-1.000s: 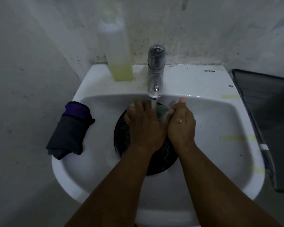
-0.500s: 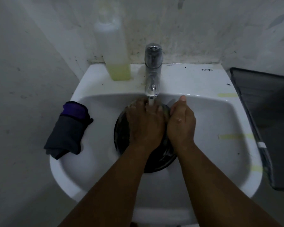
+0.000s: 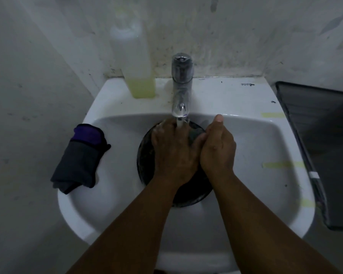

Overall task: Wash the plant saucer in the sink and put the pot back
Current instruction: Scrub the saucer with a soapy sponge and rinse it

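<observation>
Head camera looks down into a white wall-hung sink (image 3: 251,147) where a dark round plant saucer (image 3: 147,155) lies in the basin, tilted so its far edge sits just below the chrome faucet (image 3: 182,89). Water (image 3: 179,123) runs from the spout onto the left hand (image 3: 173,153), which lies palm down across the middle of the saucer, its fingers (image 3: 164,127) stretched fairly straight and close together, pressing on the saucer's surface. The right hand (image 3: 218,149) is turned on edge at the saucer's right side, thumb up and touching the left hand; its fingers curl inward round the saucer's right rim, though the tips are hidden, so how firmly it holds I cannot tell. Both bare forearms reach up from the bottom of the view.

On the sink's left rim a rolled dark grey cloth (image 3: 77,163) with a purple end rests partly over the edge. A tall translucent bottle (image 3: 135,62) with yellowish liquid at its bottom stands on the back ledge left of the faucet, against the stained wall (image 3: 246,36). Strips of yellowish tape (image 3: 283,165) mark the right rim. A dark flat tray (image 3: 329,151) sits just beside the sink on the right
</observation>
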